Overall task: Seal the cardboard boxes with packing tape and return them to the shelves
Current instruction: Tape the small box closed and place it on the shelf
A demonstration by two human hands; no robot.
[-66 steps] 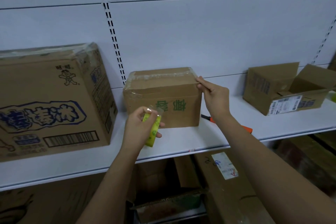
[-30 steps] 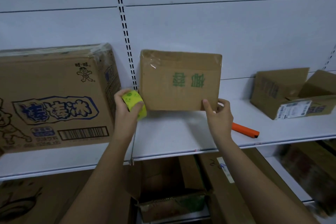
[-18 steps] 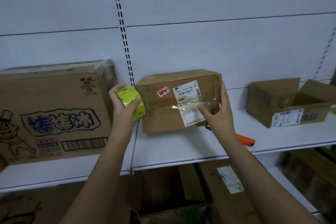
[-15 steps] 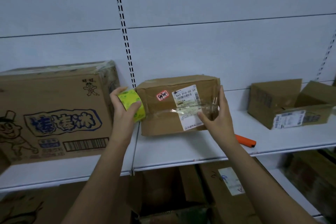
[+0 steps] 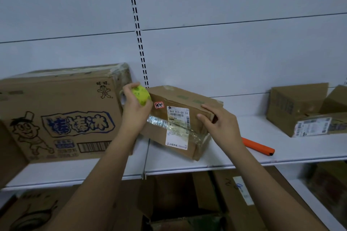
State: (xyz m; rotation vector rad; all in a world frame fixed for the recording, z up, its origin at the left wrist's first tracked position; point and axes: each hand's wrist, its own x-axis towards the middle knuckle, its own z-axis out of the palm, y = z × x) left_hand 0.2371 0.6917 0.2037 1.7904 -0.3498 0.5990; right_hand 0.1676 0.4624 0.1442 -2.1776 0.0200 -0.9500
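Left hand (image 5: 136,108) grips the green tape roll (image 5: 141,96) while the right hand (image 5: 218,121) clasps the small labelled box (image 5: 180,118), now turned label-up for another taped strip.

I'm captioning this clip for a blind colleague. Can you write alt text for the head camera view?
Two bare hands work on a small cardboard box on a white shelf: the left hand holds a yellow-green tape roll at its left end, the right hand grips its right end. A large printed carton stands left.
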